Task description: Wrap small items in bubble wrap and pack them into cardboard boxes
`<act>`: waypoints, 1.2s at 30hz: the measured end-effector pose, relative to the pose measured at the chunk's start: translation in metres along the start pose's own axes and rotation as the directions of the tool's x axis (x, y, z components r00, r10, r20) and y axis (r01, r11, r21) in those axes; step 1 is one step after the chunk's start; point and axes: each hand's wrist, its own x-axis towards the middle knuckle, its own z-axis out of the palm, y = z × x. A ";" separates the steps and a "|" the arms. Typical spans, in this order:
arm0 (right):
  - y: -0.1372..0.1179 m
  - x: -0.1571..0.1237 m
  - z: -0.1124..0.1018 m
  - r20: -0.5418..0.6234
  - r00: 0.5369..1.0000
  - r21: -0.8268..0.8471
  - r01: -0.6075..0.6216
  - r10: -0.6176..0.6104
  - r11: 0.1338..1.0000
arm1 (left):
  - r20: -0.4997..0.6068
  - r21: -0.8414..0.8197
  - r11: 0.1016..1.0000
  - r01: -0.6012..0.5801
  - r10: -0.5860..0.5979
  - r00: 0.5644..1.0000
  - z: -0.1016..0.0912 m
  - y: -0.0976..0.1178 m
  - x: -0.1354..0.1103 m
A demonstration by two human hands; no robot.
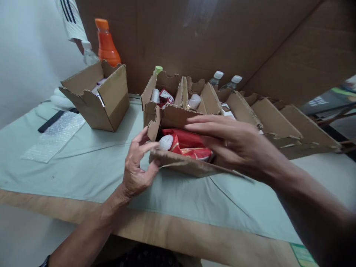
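In front of me a cardboard box (189,166) stands with its top open. Red glossy packets (186,139) and a white bubble-wrapped roll (166,142) lie inside it. My left hand (139,163) grips the box's left end, its thumb against the near wall and its fingers at the side edge. My right hand (230,139) reaches over the box's right part with fingers stretched out and nearly flat, resting at the red packets and hiding that end. Whether those fingers press on the packets is hard to tell.
Behind stands a row of open cardboard boxes (258,115) with wrapped items. Another box (116,100) is at the left, near an orange bottle (108,44) and a bubble-wrap sheet (55,135). A pale green cloth (83,170) covers the table. A person's sleeve (71,20) shows at upper left.
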 end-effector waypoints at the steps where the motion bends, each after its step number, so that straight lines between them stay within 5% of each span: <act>1: -0.009 -0.022 -0.007 -0.137 0.988 -0.036 -0.078 0.072 0.996 | -0.011 -0.033 0.999 0.033 -0.033 0.999 -0.001 -0.001 -0.002; 3: -0.024 -0.073 -0.010 -0.380 0.896 -0.062 -0.273 0.231 0.960 | -0.016 -0.104 0.987 0.119 -0.121 0.992 -0.004 -0.004 -0.005; 5: -0.033 -0.122 0.002 -0.528 0.742 0.020 -0.475 0.413 0.880 | 0.011 -0.132 0.965 0.225 -0.226 0.974 -0.006 -0.006 -0.010; 8: -0.025 -0.166 0.034 -0.541 0.587 0.185 -0.615 0.602 0.767 | 0.113 -0.119 0.923 0.365 -0.352 0.929 -0.005 -0.005 -0.014; 10: -0.008 -0.170 0.055 -0.442 0.602 0.272 -0.616 0.665 0.739 | 0.171 -0.115 0.905 0.409 -0.387 0.906 0.001 -0.005 -0.014; 14: 0.025 -0.144 0.082 -0.227 0.713 0.452 -0.526 0.663 0.721 | 0.204 -0.141 0.880 0.454 -0.422 0.883 0.019 -0.008 -0.008; 17: 0.022 -0.140 0.093 -0.204 0.698 0.510 -0.523 0.686 0.683 | 0.215 -0.163 0.859 0.486 -0.450 0.867 0.024 -0.007 -0.019; 21: -0.022 -0.163 0.101 -0.261 0.636 0.454 -0.583 0.726 0.674 | 0.217 -0.145 0.843 0.518 -0.484 0.848 -0.005 0.010 -0.069; 24: -0.054 -0.156 0.099 -0.236 0.703 0.443 -0.537 0.671 0.718 | 0.176 -0.109 0.833 0.543 -0.521 0.835 -0.043 0.028 -0.089; 27: -0.053 -0.126 0.085 -0.223 0.766 0.479 -0.452 0.603 0.752 | 0.060 -0.105 0.868 0.485 -0.481 0.875 -0.054 0.041 -0.058; 29: -0.037 -0.112 0.074 -0.310 0.741 0.499 -0.406 0.595 0.765 | 0.027 -0.145 0.910 0.389 -0.390 0.921 -0.039 0.046 -0.025; 32: -0.020 -0.122 0.059 -0.482 0.615 0.484 -0.408 0.625 0.774 | 0.124 -0.211 0.931 0.296 -0.275 0.953 -0.004 0.056 -0.002; 34: -0.024 -0.145 0.052 -0.544 0.549 0.437 -0.460 0.634 0.773 | 0.199 -0.203 0.929 0.309 -0.270 0.942 0.010 0.065 -0.014; 36: -0.038 -0.166 0.050 -0.549 0.540 0.382 -0.517 0.638 0.766 | 0.234 -0.192 0.918 0.348 -0.301 0.924 0.009 0.074 -0.037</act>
